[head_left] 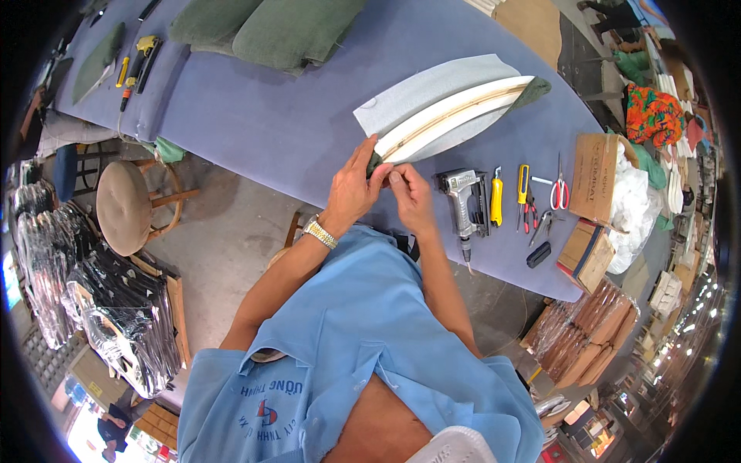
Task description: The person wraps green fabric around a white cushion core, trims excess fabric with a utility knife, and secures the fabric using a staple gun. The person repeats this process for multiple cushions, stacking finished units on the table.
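Blue-grey cloth covers the long worktable (255, 116) in front of me, and both my hands meet at its near edge. One long curved white panel (451, 116) with a brown strip down its middle lies on a single sheet of pale grey fabric (421, 92), slanting up and away to the right of my hands. My left hand (351, 189), a metal watch (319, 232) on its wrist, pinches the panel's near tip, where dark green fabric shows under my fingers. My right hand (407, 193) is closed just beside it, fingertips touching the same tip. Just right of my right hand lies one grey staple gun (463, 204), then two yellow-handled tools (496, 201), one pair of red-handled scissors (559, 189) and one pair of pliers (544, 224). Beyond those stand two open cardboard boxes (594, 177). Far ahead of my hands sit two green cushions (270, 31). Off to my left, below the table, stands one round stool (123, 204).
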The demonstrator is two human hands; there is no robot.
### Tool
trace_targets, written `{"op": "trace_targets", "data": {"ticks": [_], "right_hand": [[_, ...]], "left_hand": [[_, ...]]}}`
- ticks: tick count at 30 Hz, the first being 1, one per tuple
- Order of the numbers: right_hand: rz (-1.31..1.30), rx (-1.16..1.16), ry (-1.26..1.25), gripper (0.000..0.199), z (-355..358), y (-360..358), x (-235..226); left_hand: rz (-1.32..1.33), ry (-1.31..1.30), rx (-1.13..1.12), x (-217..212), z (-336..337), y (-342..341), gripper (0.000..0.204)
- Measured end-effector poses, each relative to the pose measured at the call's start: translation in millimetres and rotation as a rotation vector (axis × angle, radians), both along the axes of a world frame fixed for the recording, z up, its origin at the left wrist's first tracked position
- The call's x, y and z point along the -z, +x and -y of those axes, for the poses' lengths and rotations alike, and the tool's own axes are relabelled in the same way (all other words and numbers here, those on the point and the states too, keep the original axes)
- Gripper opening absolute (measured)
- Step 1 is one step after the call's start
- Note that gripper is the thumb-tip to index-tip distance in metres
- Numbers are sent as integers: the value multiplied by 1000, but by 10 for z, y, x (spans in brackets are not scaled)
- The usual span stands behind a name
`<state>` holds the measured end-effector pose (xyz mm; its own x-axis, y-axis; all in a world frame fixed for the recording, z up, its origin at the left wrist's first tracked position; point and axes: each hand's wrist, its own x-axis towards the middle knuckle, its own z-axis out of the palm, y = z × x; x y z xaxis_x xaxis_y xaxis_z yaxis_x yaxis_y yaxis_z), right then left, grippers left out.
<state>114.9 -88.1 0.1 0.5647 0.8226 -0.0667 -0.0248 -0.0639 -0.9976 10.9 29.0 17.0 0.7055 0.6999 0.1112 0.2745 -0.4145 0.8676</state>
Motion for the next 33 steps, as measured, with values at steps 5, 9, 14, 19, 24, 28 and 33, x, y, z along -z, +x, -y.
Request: {"op": "trace_targets", "data": {"ticks": [5,9,14,19,24,28,33], "right_hand": [[497,416,-377,23,824,493,172],[780,532,-649,45,1704,716,807],[723,296,-865,73,1583,682,878],[632,342,-873,82,1348,724,910],[448,249,-852,77,1320,985,611],[285,259,-664,68,1220,888,-74],[30,267,-339,58,1070,475,-451]], "left_hand": [[-47,91,13,19,46,-65,56],[-90,103,18,30,174,-60,57],[-34,274,73,129,146,-19,56],[-87,282,103,110,76,24,56],[-86,187,113,120,-14,-1,56],[-57,137,112,74,0,1,56],[-98,117,89,-16,18,33,57]]}}
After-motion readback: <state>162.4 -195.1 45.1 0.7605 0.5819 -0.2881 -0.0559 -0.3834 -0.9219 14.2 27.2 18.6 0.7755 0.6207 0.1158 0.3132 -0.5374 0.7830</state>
